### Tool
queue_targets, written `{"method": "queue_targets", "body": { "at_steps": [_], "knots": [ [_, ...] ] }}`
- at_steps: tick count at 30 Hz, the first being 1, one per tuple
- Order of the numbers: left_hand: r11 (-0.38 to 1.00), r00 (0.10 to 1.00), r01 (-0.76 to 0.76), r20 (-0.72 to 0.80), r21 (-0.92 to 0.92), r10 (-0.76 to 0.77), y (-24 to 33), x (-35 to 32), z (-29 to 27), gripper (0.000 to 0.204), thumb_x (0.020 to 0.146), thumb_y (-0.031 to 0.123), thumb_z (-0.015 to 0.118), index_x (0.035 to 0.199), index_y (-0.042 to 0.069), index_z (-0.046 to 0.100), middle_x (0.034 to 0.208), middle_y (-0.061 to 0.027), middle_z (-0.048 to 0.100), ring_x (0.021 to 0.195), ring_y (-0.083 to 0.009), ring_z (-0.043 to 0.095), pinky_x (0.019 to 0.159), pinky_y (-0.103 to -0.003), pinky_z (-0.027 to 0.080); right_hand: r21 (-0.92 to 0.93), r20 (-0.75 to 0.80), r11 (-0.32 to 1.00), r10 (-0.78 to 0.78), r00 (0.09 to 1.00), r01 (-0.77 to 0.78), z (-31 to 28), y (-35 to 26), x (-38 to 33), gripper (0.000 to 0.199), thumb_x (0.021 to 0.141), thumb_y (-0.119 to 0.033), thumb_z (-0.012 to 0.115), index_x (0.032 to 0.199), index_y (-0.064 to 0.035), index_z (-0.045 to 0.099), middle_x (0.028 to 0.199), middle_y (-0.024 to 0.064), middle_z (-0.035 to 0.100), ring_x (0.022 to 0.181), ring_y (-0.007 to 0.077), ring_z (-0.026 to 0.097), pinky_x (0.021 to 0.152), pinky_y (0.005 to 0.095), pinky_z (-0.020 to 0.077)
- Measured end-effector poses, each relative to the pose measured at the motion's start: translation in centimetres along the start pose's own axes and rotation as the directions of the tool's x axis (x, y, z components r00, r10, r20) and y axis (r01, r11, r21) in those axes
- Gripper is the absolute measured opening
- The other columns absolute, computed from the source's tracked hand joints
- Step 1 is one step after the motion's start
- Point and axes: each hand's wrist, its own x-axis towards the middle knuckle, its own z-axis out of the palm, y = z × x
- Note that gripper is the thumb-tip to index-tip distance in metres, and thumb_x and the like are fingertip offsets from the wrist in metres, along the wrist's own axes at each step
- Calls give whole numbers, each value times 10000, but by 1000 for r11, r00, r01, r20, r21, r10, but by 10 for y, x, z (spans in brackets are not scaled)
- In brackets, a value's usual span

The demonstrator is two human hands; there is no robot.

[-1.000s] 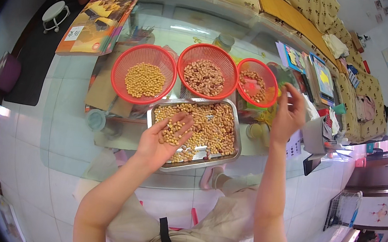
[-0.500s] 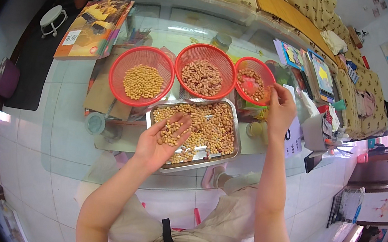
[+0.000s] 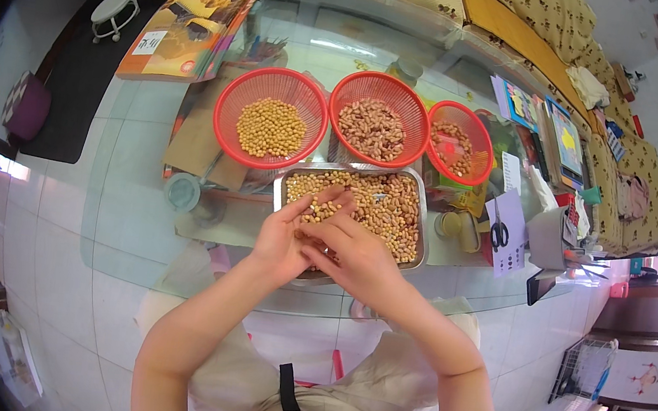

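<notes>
My left hand (image 3: pixel 278 242) is cupped palm up over the near left part of a metal tray (image 3: pixel 423 239), holding a small pile of mixed beans (image 3: pixel 318 211). My right hand (image 3: pixel 360 255) reaches across it, fingers bent together at the left palm; whatever they pinch is hidden. Yellow and brown beans (image 3: pixel 393 224) cover the tray. Behind it stand three red plastic baskets: the left basket (image 3: pixel 220 126) contains round yellow soybeans (image 3: pixel 271 128), the middle basket (image 3: pixel 426 123) pinkish-brown beans or peanuts (image 3: pixel 371 129), the smaller right basket (image 3: pixel 488 147) brown beans (image 3: pixel 447 144).
Everything stands on a glass table (image 3: pixel 138 205). A stack of books (image 3: pixel 177 32) lies at the far left. A lidded jar (image 3: pixel 183 192) is left of the tray. At the right are scissors (image 3: pixel 500 232) on paper, jars (image 3: pixel 458 231) and upright books (image 3: pixel 562 141).
My right hand has come from the right basket's rim down and left to my left palm. My left hand stays cupped around its beans. The view has shifted slightly.
</notes>
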Motion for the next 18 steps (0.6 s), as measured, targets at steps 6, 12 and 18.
{"method": "queue_targets", "body": {
  "at_steps": [6, 12, 18],
  "knots": [
    [999, 1000, -25, -4, 46, 25, -5, 1, 1, 435, 1048, 233, 280, 1371, -29, 410, 1408, -187, 470, 1350, -289, 425, 1129, -410, 347, -38, -54, 999, 20, 998, -22, 15, 3, -5, 272, 817, -87, 713, 1081, -68, 653, 935, 98, 608, 827, 300, 637, 689, 388, 533],
    [998, 998, -15, -54, 61, 18, -4, -1, 8, 430, 1040, 233, 304, 1356, -34, 423, 1368, -166, 495, 1320, -277, 448, 1116, -417, 364, 66, -44, 996, 63, 997, -60, 8, 3, -2, 238, 858, -84, 672, 1092, -63, 634, 932, 113, 601, 832, 294, 633, 686, 370, 526],
    [997, 998, -40, -43, -73, 37, -3, 1, -5, 412, 1042, 205, 325, 1357, -37, 433, 1335, -154, 515, 1276, -263, 476, 1091, -408, 390, 81, -102, 980, 189, 977, -181, -22, 2, 10, 303, 854, -26, 659, 1153, -63, 624, 973, 108, 595, 854, 284, 632, 722, 367, 523]
  ]
}}
